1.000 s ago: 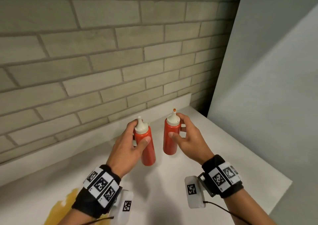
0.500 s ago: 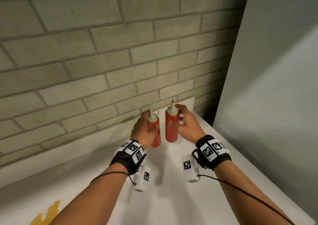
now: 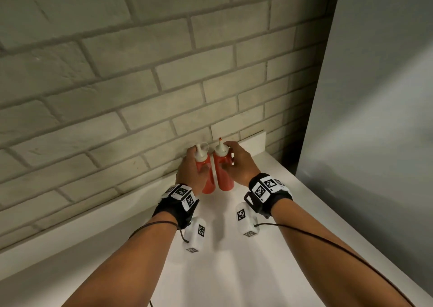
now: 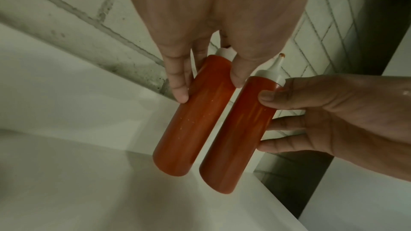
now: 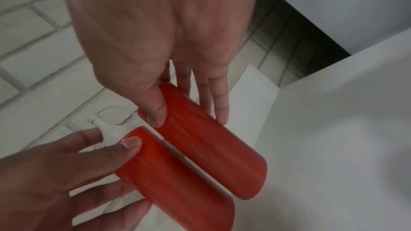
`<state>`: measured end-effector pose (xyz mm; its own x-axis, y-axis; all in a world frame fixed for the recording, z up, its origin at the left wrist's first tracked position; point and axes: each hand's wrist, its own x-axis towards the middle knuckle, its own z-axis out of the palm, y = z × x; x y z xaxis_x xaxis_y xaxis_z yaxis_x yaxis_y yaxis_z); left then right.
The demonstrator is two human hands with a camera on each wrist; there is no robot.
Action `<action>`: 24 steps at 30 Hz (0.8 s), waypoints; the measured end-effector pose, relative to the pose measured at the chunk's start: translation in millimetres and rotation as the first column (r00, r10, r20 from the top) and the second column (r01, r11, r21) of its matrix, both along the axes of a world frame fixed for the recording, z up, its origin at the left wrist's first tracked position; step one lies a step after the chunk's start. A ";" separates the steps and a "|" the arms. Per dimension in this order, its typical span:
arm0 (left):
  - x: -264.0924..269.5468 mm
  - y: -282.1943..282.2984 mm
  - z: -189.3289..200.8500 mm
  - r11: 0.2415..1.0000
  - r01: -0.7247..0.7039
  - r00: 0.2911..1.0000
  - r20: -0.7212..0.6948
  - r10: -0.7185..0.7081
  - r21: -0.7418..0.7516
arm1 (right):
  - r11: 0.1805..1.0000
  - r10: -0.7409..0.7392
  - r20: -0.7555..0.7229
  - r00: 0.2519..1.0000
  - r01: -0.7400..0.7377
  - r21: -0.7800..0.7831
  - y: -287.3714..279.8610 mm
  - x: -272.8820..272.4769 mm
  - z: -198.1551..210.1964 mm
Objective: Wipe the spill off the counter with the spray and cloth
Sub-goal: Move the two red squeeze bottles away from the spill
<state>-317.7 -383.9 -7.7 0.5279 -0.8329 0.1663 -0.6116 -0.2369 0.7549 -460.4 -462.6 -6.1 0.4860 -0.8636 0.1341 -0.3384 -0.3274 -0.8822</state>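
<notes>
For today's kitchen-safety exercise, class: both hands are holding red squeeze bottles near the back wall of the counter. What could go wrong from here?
1. The right-hand bottle has an open, sauce-stained tip; a firm squeeze by the right hand might squirt sauce onto the counter.
2. The left-hand bottle stands close beside it; releasing either carelessly could topple both.
3. The left hand could knock its bottle against the brick wall.

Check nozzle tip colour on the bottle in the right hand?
Orange-red tip on a white cap; clearest in the left wrist view.

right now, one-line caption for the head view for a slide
Left hand and right hand each hold a red squeeze bottle upright on the white counter.
</notes>
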 end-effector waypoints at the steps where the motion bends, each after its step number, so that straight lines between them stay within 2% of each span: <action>1: 0.6 -3.8 -2.1 1.000 -0.001 1.000 -0.003 0.001 -0.004 | 1.000 -0.004 -0.005 1.000 0.004 -0.001 -4.0 2.3 -2.6; 11: 9.9 -27.0 -34.8 1.000 -0.026 0.998 -0.055 0.025 -0.012 | 1.000 -0.018 -0.039 0.999 0.017 -0.022 -32.4 22.8 -35.0; 20: 15.1 -32.6 -39.8 0.997 -0.053 0.998 -0.033 0.051 -0.053 | 0.999 -0.025 0.002 1.000 0.025 -0.046 -40.8 38.3 -52.9; 24: 17.5 -32.4 -41.8 0.999 -0.040 0.998 -0.041 0.039 -0.026 | 0.999 -0.019 0.031 0.999 0.021 -0.043 -42.8 42.4 -57.3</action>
